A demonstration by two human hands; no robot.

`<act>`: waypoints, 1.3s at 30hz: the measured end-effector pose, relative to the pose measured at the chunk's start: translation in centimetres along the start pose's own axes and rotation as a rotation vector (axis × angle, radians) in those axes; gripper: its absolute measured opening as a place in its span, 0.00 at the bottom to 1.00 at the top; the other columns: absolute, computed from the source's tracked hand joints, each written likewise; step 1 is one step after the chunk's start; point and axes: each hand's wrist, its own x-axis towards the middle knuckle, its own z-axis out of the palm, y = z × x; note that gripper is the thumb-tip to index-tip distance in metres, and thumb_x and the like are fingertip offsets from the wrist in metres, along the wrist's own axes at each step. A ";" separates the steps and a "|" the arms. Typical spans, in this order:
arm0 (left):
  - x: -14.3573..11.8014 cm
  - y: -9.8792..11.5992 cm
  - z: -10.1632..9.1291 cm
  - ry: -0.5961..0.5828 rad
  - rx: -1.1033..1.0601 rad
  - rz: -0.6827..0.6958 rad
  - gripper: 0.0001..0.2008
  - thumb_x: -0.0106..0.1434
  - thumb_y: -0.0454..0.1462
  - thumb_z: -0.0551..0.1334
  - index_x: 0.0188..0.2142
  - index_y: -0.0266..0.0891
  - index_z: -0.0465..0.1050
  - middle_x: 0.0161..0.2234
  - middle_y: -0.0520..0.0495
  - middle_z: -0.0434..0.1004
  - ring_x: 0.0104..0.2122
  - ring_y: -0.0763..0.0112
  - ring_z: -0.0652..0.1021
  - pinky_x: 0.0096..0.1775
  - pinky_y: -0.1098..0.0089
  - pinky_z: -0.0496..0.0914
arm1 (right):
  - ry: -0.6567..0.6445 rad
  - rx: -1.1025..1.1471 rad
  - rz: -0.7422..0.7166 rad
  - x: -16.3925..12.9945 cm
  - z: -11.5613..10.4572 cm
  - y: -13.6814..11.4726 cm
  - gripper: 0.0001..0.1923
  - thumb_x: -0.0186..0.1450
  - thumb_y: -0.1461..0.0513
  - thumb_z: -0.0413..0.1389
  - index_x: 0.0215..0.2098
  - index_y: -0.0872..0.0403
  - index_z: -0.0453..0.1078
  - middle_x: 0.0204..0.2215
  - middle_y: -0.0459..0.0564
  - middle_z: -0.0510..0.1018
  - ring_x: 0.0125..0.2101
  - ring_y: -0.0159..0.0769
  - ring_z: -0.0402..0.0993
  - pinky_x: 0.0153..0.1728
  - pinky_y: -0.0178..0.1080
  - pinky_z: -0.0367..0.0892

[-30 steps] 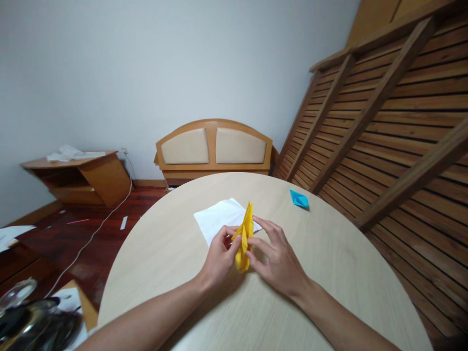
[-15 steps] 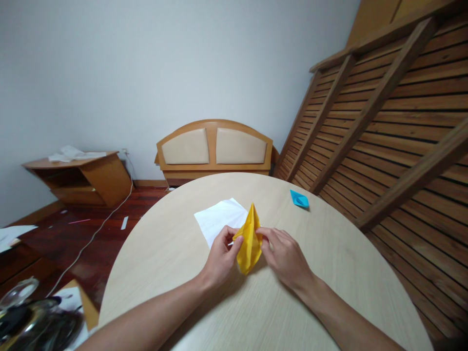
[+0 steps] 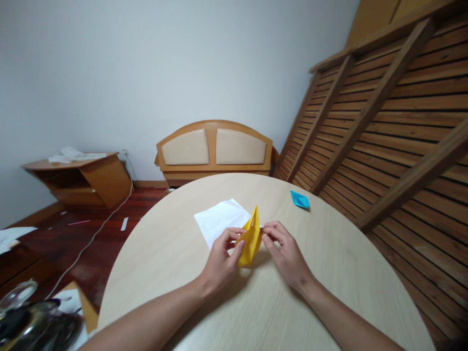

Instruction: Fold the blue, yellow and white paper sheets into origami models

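A yellow folded paper, pointed at its upper end, is held up over the table with a gap showing between its layers. My left hand pinches its left side, thumb in front and fingers behind. At the opposite edge, the bent fingertips of my right hand touch the paper; their exact grip is partly hidden. Behind my left hand a creased white sheet lies flat. A small blue folded-paper boat rests toward the table's far right.
The round pale wooden table fills the foreground. Slatted wooden panels lean along the right, and a padded headboard stands behind. At left are a low cabinet, a white cable and a glass pot.
The yellow paper has turned and tilted, now showing narrower with its layers parted. My right hand has shifted slightly, its fingers less over the paper. The white sheet and blue boat stay put.
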 end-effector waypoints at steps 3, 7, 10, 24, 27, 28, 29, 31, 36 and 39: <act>-0.1 -0.1 0.0 0.002 0.031 0.023 0.13 0.67 0.46 0.61 0.34 0.39 0.68 0.47 0.39 0.73 0.48 0.60 0.74 0.47 0.62 0.70 | -0.046 0.003 -0.006 -0.2 0.0 -0.6 0.13 0.69 0.56 0.52 0.32 0.53 0.73 0.32 0.50 0.74 0.33 0.37 0.72 0.36 0.38 0.68; -0.1 0.0 0.0 0.004 0.025 0.032 0.12 0.67 0.45 0.61 0.33 0.39 0.67 0.47 0.40 0.72 0.48 0.61 0.74 0.46 0.62 0.70 | -0.030 0.000 0.071 -0.2 0.4 -0.6 0.16 0.70 0.55 0.50 0.29 0.53 0.72 0.27 0.48 0.74 0.29 0.37 0.72 0.32 0.37 0.67; 0.0 0.2 0.1 0.022 0.009 0.051 0.13 0.67 0.45 0.61 0.32 0.39 0.67 0.45 0.41 0.72 0.47 0.61 0.74 0.46 0.63 0.70 | -0.045 0.013 0.071 -0.3 0.5 -0.4 0.15 0.70 0.55 0.52 0.28 0.53 0.71 0.29 0.49 0.76 0.31 0.37 0.74 0.34 0.38 0.69; 0.3 0.7 -0.1 0.056 -0.077 0.042 0.13 0.64 0.45 0.64 0.36 0.39 0.65 0.37 0.47 0.68 0.39 0.67 0.72 0.44 0.66 0.69 | -0.129 0.250 0.134 -0.7 1.0 -0.4 0.15 0.70 0.52 0.51 0.38 0.53 0.74 0.40 0.52 0.80 0.43 0.42 0.76 0.48 0.44 0.70; 0.3 0.9 0.0 0.036 -0.075 0.019 0.14 0.64 0.47 0.64 0.35 0.39 0.66 0.38 0.46 0.69 0.39 0.66 0.72 0.44 0.66 0.68 | -0.127 0.288 0.165 -0.7 1.2 -0.2 0.13 0.69 0.53 0.54 0.39 0.53 0.74 0.38 0.51 0.80 0.42 0.40 0.77 0.48 0.43 0.70; 0.3 0.9 0.0 0.028 -0.072 0.018 0.14 0.64 0.46 0.64 0.36 0.39 0.66 0.38 0.46 0.70 0.40 0.66 0.72 0.44 0.66 0.68 | -0.125 0.289 0.162 -0.7 1.3 -0.2 0.12 0.68 0.53 0.56 0.40 0.53 0.73 0.39 0.50 0.80 0.43 0.40 0.76 0.49 0.43 0.70; 0.3 1.0 0.1 0.022 -0.070 0.019 0.13 0.64 0.46 0.64 0.36 0.39 0.66 0.39 0.45 0.70 0.41 0.65 0.73 0.45 0.65 0.68 | -0.119 0.288 0.154 -0.7 1.3 -0.1 0.11 0.66 0.54 0.58 0.41 0.52 0.73 0.40 0.50 0.80 0.43 0.39 0.76 0.49 0.43 0.70; 0.3 1.0 0.1 0.015 -0.069 0.022 0.13 0.64 0.46 0.64 0.36 0.40 0.66 0.39 0.45 0.70 0.42 0.65 0.73 0.46 0.65 0.68 | -0.092 0.286 0.145 -0.7 1.5 -0.2 0.11 0.64 0.56 0.60 0.43 0.52 0.71 0.41 0.50 0.80 0.43 0.39 0.76 0.48 0.43 0.70; 0.5 0.7 -0.1 0.055 -0.097 -0.005 0.13 0.63 0.47 0.64 0.35 0.39 0.67 0.37 0.46 0.71 0.39 0.66 0.73 0.45 0.66 0.69 | -0.087 0.279 0.125 -0.7 1.5 -0.3 0.09 0.66 0.56 0.57 0.38 0.52 0.72 0.38 0.50 0.79 0.41 0.39 0.76 0.48 0.42 0.69; 0.6 0.1 -0.4 0.123 -0.157 -0.061 0.14 0.62 0.47 0.65 0.37 0.39 0.69 0.36 0.47 0.72 0.38 0.66 0.73 0.44 0.65 0.70 | -0.049 0.330 0.116 -0.8 1.4 -0.2 0.10 0.68 0.55 0.56 0.42 0.51 0.70 0.41 0.50 0.78 0.43 0.38 0.75 0.47 0.41 0.69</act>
